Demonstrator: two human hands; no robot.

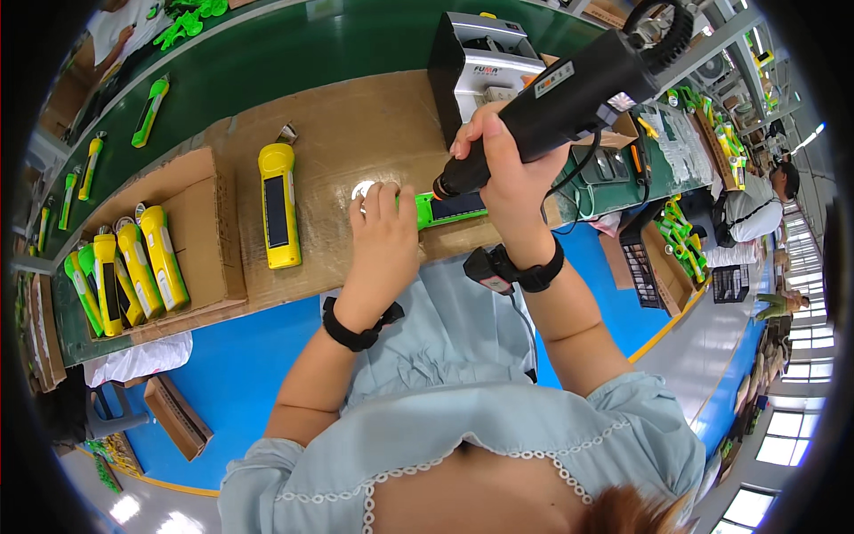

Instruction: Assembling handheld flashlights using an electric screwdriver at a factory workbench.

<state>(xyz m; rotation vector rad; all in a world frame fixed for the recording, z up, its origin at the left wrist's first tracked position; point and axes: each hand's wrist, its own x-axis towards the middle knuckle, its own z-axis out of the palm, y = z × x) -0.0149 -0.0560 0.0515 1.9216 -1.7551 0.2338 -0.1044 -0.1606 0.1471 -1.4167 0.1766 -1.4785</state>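
My right hand (518,178) grips a black electric screwdriver (574,89), its tip slanting down to the left. The tip meets a green flashlight (459,208) with a dark solar panel, lying on the brown cardboard sheet (356,116). Bent over the flashlight's head end, the fingers of my left hand (384,238) hold it down and partly hide it. To the left, a yellow flashlight (277,209) with a dark panel lies on the same cardboard. Whether a screw sits under the tip is too small to tell.
An open cardboard box (209,227) of yellow and green flashlights stands at the left. Behind the work spot is a black-and-silver machine (487,67). More flashlights lie on the green bench (294,53) at far left. A phone-like dark device (607,165) and cables are at right.
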